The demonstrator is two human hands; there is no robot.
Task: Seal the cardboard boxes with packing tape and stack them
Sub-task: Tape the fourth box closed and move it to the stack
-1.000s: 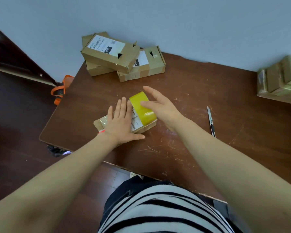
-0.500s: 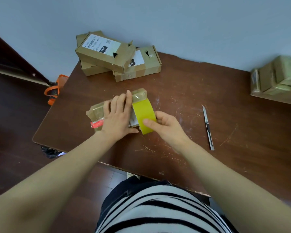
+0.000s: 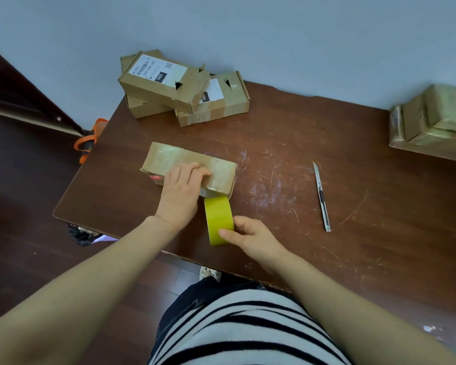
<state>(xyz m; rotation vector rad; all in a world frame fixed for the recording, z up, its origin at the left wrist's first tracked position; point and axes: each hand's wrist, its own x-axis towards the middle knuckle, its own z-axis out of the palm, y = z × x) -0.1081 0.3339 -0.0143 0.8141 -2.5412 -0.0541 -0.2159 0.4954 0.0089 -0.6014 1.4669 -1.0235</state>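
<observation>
Tape roll is being held near the front edge of the table, touching the box at its near side; my right hand is pinching its rim, likely light, stiff, slick; my left hand, fingers together and curled, is gripping that box, seemingly light and slippery under its glossy wrap.

This was a makeshift parcel-packing corner in a plain room, though whether in a home or a small back office could not be told. A scratched, dark brown wooden surface stood against a bare pale wall above dark wood-plank flooring. Cardboard boxes with printed shipping labels lay piled at the far left. Tape-wrapped parcels sat at the far right. A roll of yellow packing tape and a snap-off utility knife were out on the surface.
</observation>
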